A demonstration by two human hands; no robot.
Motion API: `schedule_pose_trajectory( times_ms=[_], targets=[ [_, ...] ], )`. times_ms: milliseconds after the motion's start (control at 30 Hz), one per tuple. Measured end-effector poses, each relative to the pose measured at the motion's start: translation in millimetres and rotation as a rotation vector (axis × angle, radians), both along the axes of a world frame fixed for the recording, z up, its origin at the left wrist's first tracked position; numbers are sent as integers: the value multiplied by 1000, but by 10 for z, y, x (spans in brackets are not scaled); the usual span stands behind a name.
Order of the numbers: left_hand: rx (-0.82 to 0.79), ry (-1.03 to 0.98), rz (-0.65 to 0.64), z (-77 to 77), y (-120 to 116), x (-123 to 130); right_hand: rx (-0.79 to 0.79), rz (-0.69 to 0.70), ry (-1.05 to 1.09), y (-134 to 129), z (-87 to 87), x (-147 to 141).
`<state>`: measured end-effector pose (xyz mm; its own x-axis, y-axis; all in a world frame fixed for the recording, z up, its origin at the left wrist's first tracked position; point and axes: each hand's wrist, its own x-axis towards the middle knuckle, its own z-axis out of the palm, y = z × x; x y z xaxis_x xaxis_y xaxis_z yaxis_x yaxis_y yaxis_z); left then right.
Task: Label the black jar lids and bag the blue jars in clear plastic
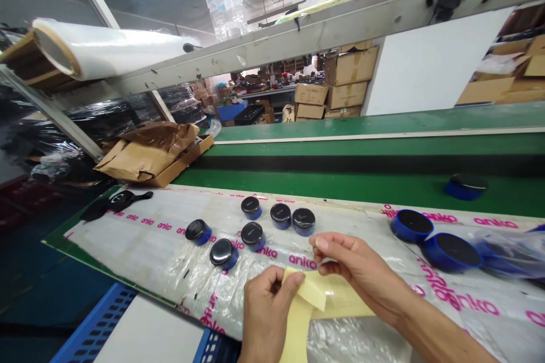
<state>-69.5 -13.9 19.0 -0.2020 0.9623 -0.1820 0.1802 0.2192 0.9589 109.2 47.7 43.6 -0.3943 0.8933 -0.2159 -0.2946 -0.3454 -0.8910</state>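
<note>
My left hand (267,307) is closed on a pale yellow paper strip (298,326), thumb on top; the strip's upper end is folded over and its lower part hangs down. Close by on the right, my right hand (355,266) has thumb and forefinger pinched together above the strip; whatever is between the fingertips cannot be made out. Another yellow sheet (347,298) lies beneath the right hand. Just beyond my hands stand several short round pieces with glossy black tops and blue sides, among them a round black-and-blue piece (304,221) nearest my right fingertips.
Pink-lettered plastic sheeting (157,244) covers the worktable. Larger blue round pieces (451,252) lie at right, and another black-topped piece (466,186) rests on the green conveyor belt (340,178). A cardboard tray (187,163) stands at back left; a blue crate (100,323) sits below the table.
</note>
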Motion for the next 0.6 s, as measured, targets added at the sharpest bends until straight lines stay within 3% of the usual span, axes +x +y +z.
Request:
schedule_pose_trajectory(
  times_ms=[167, 267, 400, 600],
  targets=[
    [52, 99, -296, 170, 386, -64, 12, -50, 61, 37, 28, 64],
    [107, 325, -398, 206, 559, -76, 37, -61, 57, 70, 26, 112],
    [300, 599, -427, 249, 569, -36, 91, -59, 1, 114, 20, 166],
    [362, 413, -393, 512, 481, 42, 337, -21, -230, 88, 124, 128]
  ],
)
